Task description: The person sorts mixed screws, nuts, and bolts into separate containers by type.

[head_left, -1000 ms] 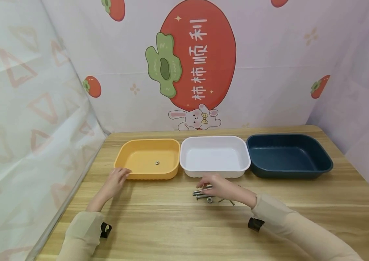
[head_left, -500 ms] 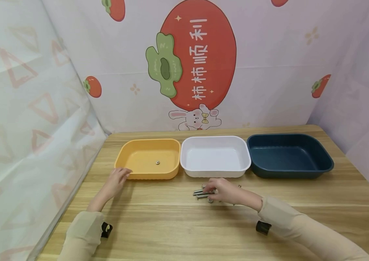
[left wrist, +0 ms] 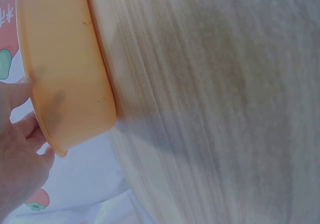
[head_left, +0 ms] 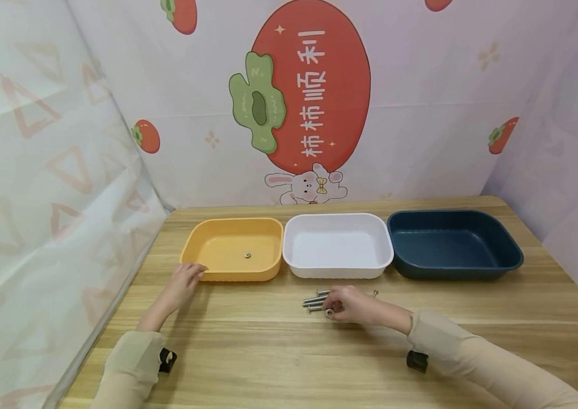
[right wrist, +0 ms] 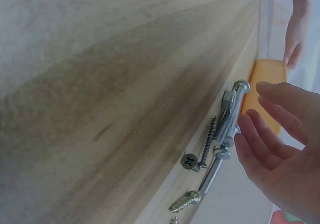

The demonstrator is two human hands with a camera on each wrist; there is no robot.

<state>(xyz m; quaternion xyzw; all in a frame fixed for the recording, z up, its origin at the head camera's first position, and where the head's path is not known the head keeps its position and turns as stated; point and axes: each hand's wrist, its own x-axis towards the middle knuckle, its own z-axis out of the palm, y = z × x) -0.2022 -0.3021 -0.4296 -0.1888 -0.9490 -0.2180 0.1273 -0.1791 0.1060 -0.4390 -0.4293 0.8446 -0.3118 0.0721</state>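
Three trays (head_left: 337, 271), two hands (head_left: 352, 304), several screws (head_left: 314, 301).

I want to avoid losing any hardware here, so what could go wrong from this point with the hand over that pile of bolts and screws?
The right hand hovers over a tight pile of bolts and screws; fingers may nudge the round bolts, which could roll across the table. The small nut at the fingertips looks easy to fumble. The left hand only touches the yellow tray's corner, so a bump might slide it.

Wooden table (head_left: 279, 363) enclosed by pale walls (head_left: 422, 113) with persimmon print.
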